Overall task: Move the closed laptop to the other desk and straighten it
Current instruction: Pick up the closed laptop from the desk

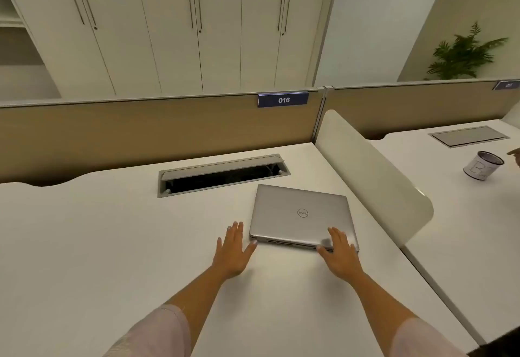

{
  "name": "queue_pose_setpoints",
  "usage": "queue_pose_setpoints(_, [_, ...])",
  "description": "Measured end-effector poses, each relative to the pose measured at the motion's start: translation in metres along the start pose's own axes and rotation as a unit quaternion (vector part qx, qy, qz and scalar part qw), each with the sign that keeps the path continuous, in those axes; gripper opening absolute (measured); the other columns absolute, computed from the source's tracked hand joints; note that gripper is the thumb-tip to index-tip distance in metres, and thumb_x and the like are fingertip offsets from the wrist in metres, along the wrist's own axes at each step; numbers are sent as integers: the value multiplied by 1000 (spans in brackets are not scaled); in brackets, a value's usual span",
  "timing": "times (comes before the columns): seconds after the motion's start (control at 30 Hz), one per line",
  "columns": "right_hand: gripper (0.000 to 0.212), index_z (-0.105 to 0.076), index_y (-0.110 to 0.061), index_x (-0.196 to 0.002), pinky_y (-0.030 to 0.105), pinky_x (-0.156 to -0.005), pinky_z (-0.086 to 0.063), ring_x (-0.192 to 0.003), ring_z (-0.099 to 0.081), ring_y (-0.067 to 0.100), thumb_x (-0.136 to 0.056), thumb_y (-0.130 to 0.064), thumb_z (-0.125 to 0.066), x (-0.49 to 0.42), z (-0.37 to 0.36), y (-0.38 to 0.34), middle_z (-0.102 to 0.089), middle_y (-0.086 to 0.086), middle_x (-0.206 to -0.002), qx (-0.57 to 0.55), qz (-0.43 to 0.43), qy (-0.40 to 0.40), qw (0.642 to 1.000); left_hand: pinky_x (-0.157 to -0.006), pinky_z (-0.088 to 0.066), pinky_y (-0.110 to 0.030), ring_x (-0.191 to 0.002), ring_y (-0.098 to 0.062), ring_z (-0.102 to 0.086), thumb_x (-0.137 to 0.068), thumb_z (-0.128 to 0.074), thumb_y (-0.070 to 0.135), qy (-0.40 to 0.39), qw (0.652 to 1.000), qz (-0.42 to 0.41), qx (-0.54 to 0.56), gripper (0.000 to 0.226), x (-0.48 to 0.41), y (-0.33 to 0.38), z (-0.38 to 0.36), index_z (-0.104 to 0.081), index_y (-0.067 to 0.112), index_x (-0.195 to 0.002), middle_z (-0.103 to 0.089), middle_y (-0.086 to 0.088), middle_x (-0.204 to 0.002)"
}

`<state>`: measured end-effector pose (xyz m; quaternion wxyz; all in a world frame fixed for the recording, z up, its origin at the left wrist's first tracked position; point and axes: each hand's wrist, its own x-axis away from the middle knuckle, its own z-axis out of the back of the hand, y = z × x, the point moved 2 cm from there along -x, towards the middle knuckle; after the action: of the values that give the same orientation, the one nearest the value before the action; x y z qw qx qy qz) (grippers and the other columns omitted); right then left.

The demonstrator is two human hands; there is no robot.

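A closed silver laptop (302, 214) lies flat on the near white desk (112, 244), turned slightly askew, close to the side divider. My left hand (233, 249) is flat and open just left of the laptop's near left corner, its thumb tip at the edge. My right hand (339, 252) rests with spread fingers on the laptop's near right corner. A second white desk (455, 216) lies to the right, beyond the divider.
A rounded white divider panel (371, 171) separates the two desks. An open cable tray (222, 175) is set into the near desk behind the laptop. A white mug (482, 165) stands on the right desk. A tan partition with a "016" sign (283, 100) runs along the back.
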<state>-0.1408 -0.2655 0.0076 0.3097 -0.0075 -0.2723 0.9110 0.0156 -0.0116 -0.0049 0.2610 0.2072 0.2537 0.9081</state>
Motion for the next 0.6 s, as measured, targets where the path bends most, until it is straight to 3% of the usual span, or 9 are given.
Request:
queue_pose_setpoints(0.2, [75,-20,-12,-150,55,-113,-28,-140,-32,30,-91,-25,-64,-17,14,26,-16,8,-158,-94,-83,62,990,-122,0,-46,-151,-20,2,-97,-27,57,-56,997,31,40,72,-31,27,-11,-4,20,-154,0,-3,-164])
queue_pose_setpoints(0.3, [78,-19,-10,-149,47,-111,-33,-138,-34,31,-88,-16,-67,-28,19,37,-15,10,-154,-204,-125,75,968,-122,-7,-44,-151,-22,-3,-96,-32,56,-81,993,55,73,76,-46,39,-13,-4,16,-154,3,-6,-164])
queue_pose_setpoints(0.4, [78,-20,-10,-149,46,-112,-32,-139,-32,32,-87,-19,-67,-42,22,45,-22,12,-153,-238,-170,63,954,-122,-12,-42,-151,-26,-7,-96,-40,52,-71,986,96,114,81,-61,52,-10,-3,10,-154,-2,-12,-163])
queue_pose_setpoints(0.47, [79,-23,-10,-149,49,-113,-32,-138,-33,35,-85,-23,-68,-50,22,49,-30,15,-152,-234,-195,56,951,-120,-22,-44,-147,-32,-20,-94,-48,48,-51,982,112,146,81,-69,60,-9,-10,7,-153,-15,-17,-160])
queue_pose_setpoints(0.53, [82,-24,-7,-149,50,-112,-32,-138,-33,37,-84,-27,-70,-57,21,50,-34,17,-151,-235,-219,56,945,-116,-30,-46,-141,-35,-31,-92,-53,46,-23,973,138,183,79,-74,65,-9,-17,8,-152,-28,-17,-154])
queue_pose_setpoints(0.6, [87,-24,-5,-148,50,-112,-34,-137,-35,38,-81,-30,-74,-62,21,52,-37,19,-150,-245,-236,65,938,-115,-31,-47,-140,-36,-31,-91,-54,47,-1,964,176,198,81,-78,68,-10,-16,12,-152,-31,-17,-152])
